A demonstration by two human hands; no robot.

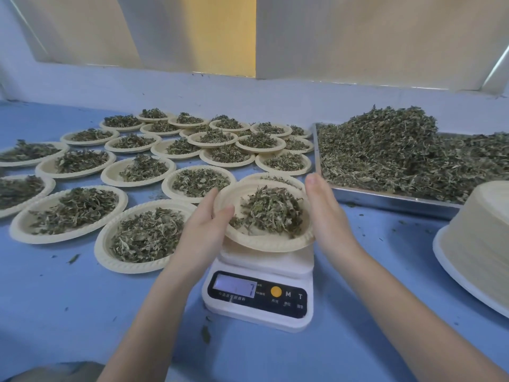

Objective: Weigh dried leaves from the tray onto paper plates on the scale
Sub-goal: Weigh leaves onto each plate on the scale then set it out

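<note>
Your left hand (pixel 205 220) grips the leaf-filled paper plate (pixel 264 242) over the scale (pixel 259 296), thumb on its rim; your right hand (pixel 327 213) lies open-fingered against its far edge.

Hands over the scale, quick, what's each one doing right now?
Left hand: holds the rim of the round cream paper plate of dried leaves, thumb on top.
Right hand: open, fingers straight beside that plate's right edge; contact unclear.
</note>
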